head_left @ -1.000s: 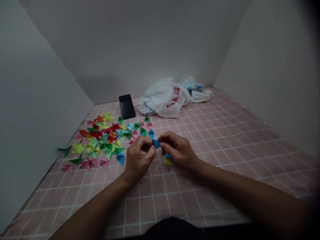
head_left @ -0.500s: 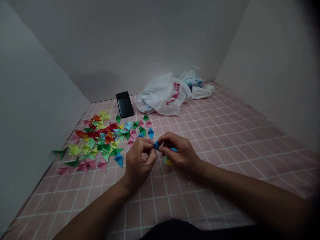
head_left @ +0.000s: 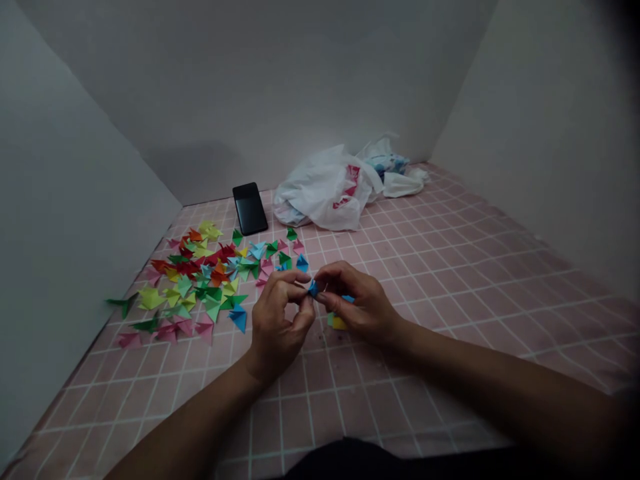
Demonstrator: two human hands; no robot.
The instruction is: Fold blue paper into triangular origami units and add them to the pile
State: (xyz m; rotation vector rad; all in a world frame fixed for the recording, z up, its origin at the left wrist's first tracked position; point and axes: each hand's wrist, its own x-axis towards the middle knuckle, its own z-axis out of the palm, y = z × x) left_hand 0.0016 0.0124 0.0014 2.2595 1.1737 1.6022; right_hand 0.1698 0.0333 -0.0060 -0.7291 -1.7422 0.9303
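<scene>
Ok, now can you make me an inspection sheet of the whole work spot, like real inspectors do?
Surface: pink cloth, white grid lines, small specks near the hands.
Job's things: small blue paper in hand; many colourful folded papers on the left; yellow paper, partly hidden.
Clutter: black phone, white plastic bag.
Hands: left hand pinches the blue paper; right hand has fingertips at it, grip unclear.
Cables: nothing seen.
Surroundings: plain pale walls, dim light.

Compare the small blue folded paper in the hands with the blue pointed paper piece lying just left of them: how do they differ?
The small blue folded paper is held between left hand and right hand; the blue pointed paper piece lies untouched. The held paper looks compact; the lying piece spreads wider. Both are blue.
</scene>
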